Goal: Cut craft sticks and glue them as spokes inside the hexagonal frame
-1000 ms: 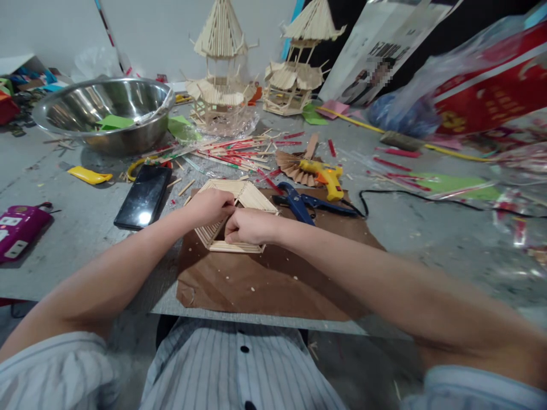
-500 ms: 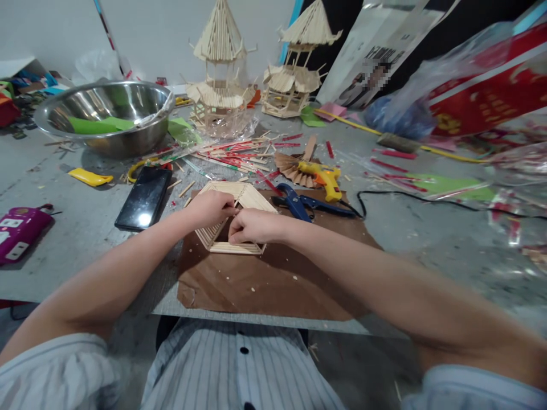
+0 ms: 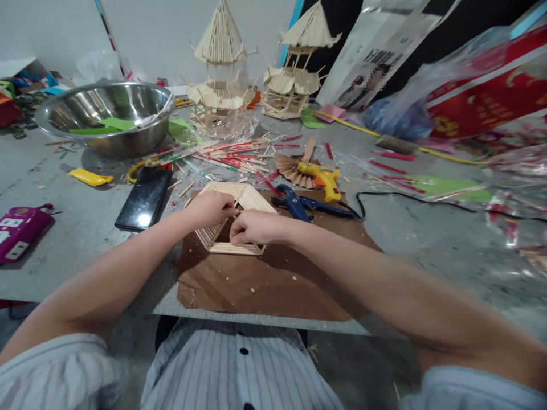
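Note:
A hexagonal frame of pale wooden sticks (image 3: 254,199) lies on a brown paper sheet (image 3: 265,290) in front of me, with an opening in its middle. My left hand (image 3: 211,208) rests over its far left part, fingers pinched together near the centre. Reaching in from the right, my right hand (image 3: 256,226) has its fingers curled over the opening, close to the left fingertips. Whatever lies between the fingers of either hand is too small or hidden to make out. Blue-handled cutters (image 3: 294,202) lie just right of the frame.
Behind the cutters are a yellow glue gun (image 3: 327,181) and its black cord. Left stand a phone (image 3: 144,198), a yellow utility knife (image 3: 90,176), a purple power strip (image 3: 25,233) and a steel bowl (image 3: 106,139). Two stick pagodas (image 3: 220,97) stand behind scattered red-tipped sticks (image 3: 233,155).
Almost everything stays put. My right hand has shifted very slightly to the right, while the left hand and the stick frame look the same.

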### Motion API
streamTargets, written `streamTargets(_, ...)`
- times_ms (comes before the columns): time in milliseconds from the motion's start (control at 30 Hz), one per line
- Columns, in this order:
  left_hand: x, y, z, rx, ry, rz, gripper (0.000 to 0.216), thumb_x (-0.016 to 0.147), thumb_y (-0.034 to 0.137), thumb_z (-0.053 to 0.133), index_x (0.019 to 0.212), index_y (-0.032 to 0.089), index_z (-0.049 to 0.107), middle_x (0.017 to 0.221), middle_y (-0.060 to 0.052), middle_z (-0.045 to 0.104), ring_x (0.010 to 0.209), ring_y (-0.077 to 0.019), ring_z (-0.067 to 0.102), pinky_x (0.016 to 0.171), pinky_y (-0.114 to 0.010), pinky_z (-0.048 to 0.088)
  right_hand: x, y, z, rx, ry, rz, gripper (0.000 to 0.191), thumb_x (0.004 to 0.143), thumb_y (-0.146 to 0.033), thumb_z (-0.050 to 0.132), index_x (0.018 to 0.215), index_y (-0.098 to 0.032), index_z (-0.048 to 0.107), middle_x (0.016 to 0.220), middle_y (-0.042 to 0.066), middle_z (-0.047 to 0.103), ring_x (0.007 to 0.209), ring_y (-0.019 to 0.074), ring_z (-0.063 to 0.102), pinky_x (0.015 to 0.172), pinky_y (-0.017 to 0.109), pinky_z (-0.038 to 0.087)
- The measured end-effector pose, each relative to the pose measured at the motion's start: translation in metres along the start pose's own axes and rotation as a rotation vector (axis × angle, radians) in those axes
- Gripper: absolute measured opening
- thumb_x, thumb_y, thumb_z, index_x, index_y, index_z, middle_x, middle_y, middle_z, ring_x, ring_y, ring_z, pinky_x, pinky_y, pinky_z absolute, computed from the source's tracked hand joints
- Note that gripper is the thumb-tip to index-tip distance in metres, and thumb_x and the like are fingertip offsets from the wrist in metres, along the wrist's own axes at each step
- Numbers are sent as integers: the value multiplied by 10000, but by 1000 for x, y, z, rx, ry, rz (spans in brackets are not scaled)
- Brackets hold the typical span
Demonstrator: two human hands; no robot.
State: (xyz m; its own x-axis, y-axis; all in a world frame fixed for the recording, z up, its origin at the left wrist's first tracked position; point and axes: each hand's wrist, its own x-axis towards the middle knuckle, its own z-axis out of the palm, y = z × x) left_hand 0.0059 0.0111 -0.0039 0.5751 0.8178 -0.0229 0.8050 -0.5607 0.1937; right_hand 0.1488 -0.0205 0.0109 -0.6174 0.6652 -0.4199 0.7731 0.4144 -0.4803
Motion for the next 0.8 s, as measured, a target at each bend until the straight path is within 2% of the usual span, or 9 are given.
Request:
streamTargets(133, 0, 0, -1, 3, -3, 0, 296, 771, 384, 393, 778, 189, 617, 737, -25, 634, 632, -127, 515, 547, -226, 311, 0, 0, 1, 39, 5, 2, 202, 682, -215, 553, 816, -131, 680, 709, 13, 643, 590, 84, 502, 532, 175, 342)
streamTargets(233, -1, 0, -1, 1, 9, 15, 291, 772, 384, 398, 766, 192, 616, 722, -22, 635, 621, -126, 516, 536, -224, 303, -8, 0, -2, 99, 62, -18, 194, 702, -214, 528, 801, -139, 678, 736, 10, 652, 620, 90, 519, 554, 179, 351)
streamTargets(333, 0, -1, -1, 5, 17, 28, 276, 773, 372, 408, 751, 190, 615, 709, -22, 636, 607, -120, 515, 523, -219, 297, -24, 3, -5, 110, 224, -30, 209, 740, -230, 489, 809, -157, 672, 749, 7, 658, 651, 97, 540, 593, 190, 361)
streamTargets(467, -1, 0, -2, 4, 26, 31, 264, 773, 342, 418, 729, 173, 617, 670, -25, 626, 579, -110, 499, 523, -216, 300, -46, 15, -1, -47, 428, -71, 218, 779, -222, 462, 832, -173, 668, 826, 24, 667, 739, 120, 560, 677, 218, 365)
streamTargets(633, -3, 2, -6, -86, 156, -16, 274, 780, 347, 410, 737, 166, 612, 710, -25, 628, 615, -112, 507, 547, -218, 330, -56, 36, 15, -222, 594, -113, 211, 807, -217, 460, 833, -152, 658, 826, 55, 663, 774, 147, 565, 721, 252, 361)
streamTargets(800, -2, -5, -5, -19, 366, -133, 237, 782, 305, 407, 836, 185, 604, 860, -39, 629, 782, -161, 529, 675, -262, 385, -56, 56, 23, -332, 735, -24, 235, 826, -238, 437, 833, -134, 648, 844, 75, 652, 796, 169, 556, 736, 282, 346)
